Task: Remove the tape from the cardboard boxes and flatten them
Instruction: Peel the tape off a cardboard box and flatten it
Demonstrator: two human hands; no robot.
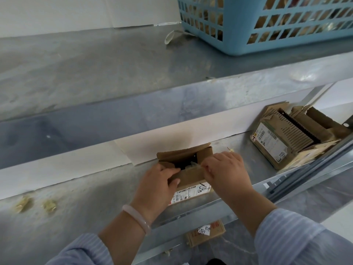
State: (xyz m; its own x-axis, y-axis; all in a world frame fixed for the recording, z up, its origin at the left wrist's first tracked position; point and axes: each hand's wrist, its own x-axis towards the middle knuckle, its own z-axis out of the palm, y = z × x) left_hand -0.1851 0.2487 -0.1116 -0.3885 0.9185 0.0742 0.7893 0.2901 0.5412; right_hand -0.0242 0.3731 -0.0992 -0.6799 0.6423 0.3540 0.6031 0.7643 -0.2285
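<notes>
My left hand [158, 186] grips the near flap of a small brown cardboard box with a white shipping label [191, 178] — fingers curled over the flap's edge, thumb pressed on its front. My right hand [227, 169] is clenched at the flap's right end, thumb and forefinger pinching a crumpled strip of clear tape [192, 164] that runs across the box's open top. The box sits on the grey metal shelf [95, 188], its far flaps standing near the white wall behind. A pale pink bangle [136, 217] circles my left wrist. Well off to the right on the same shelf lies a pile of torn brown cardboard boxes [298, 134] — and a blue plastic lattice basket [267, 35] stands on the shelf above.
</notes>
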